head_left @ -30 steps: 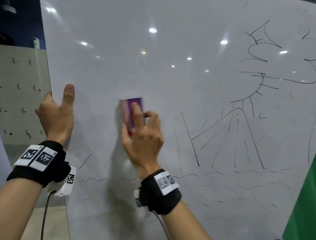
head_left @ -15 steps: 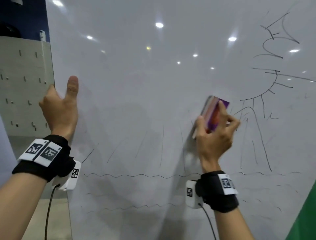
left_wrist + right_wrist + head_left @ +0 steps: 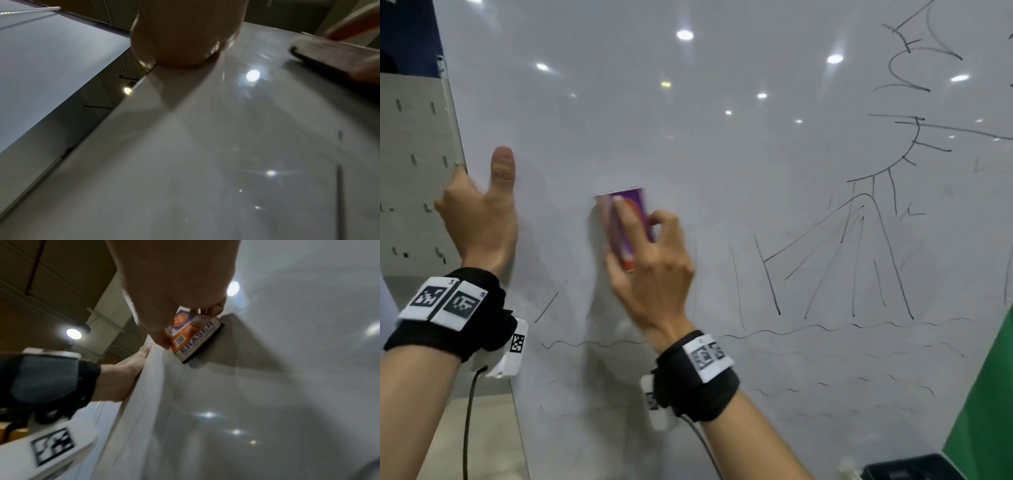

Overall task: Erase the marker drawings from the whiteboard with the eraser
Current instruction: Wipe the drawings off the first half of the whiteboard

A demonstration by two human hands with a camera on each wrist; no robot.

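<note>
Against the whiteboard, left of the black line drawings, the right hand grips the eraser between thumb and curled fingers. It is a small block with a purple and orange label reading ERASER on its side, and a black felt face pressed flat to the board. The left hand clasps the board's left edge, thumb lying on the front.
</note>
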